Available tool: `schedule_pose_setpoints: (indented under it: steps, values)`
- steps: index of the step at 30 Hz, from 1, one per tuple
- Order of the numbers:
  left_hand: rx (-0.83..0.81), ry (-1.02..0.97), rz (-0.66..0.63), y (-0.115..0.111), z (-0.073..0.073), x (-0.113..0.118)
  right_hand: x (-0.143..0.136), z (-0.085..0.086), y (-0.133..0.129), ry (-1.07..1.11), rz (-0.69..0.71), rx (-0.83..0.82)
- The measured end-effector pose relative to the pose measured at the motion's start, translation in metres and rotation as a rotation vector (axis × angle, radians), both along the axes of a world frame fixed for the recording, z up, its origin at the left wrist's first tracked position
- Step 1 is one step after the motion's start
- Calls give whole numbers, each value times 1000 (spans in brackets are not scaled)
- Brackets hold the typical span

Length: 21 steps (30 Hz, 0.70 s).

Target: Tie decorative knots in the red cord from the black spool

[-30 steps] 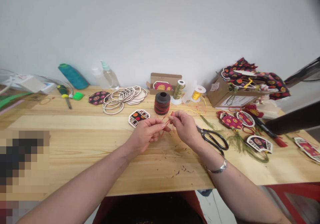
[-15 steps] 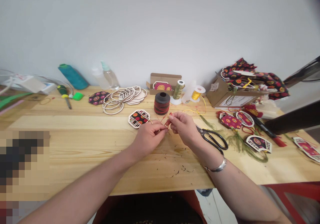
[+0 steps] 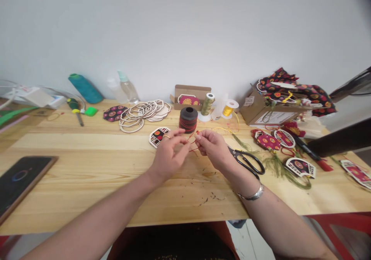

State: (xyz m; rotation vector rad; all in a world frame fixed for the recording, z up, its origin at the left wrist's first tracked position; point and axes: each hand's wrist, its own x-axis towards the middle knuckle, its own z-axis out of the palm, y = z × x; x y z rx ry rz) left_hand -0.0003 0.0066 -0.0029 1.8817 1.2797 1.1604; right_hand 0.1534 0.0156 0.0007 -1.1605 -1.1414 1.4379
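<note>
Left hand [image 3: 171, 153] fingers had drawn back from the right hand [image 3: 214, 146] and spread apart, partly covering the octagonal piece [image 3: 156, 136]; the right hand had barely shifted. Its thumb and fingers pinched the red cord [image 3: 194, 149], which hung between the 2 hands in front of the dark spool [image 3: 188, 120]. Whether the left fingertips touched it, I could not tell.

With only 1 hand clearly gripping, a loosened pinch could have let the slack loop lose its shape. The yellow thread [image 3: 217, 129] lay near enough to tangle with it, and a sideways sweep of the right forearm could have knocked the scissors [image 3: 249, 161].

Thin and supple, the cord contrasted with the cut-out pale rim and patterned dark face of the octagonal piece, the scissors' smooth black loop handles, and the worktop's [image 3: 101, 163] streaky pale wood grain.
</note>
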Motion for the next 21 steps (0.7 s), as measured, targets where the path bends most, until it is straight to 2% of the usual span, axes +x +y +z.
schedule_pose_setpoints:
  steps: [2,3,6,8,10,15,21]
  values:
    - [-21,-115,60,2,2,-1,1,0,0,-65,-2,43]
    - [-61,-200,50,2,3,-1,1,-1,0,-102,0,68]
    - [-269,-385,-78,1,6,3,1,-4,0,-207,11,141]
    - [-420,-430,-170,-1,7,6,1,-5,0,-248,15,174]
    - [-503,-431,-216,-2,9,8,1,-6,0,-258,20,186]
    - [-471,-336,-162,0,9,6,1,-6,0,-331,13,215]
    - [-480,-332,-165,2,7,5,2,-6,0,-380,16,216]
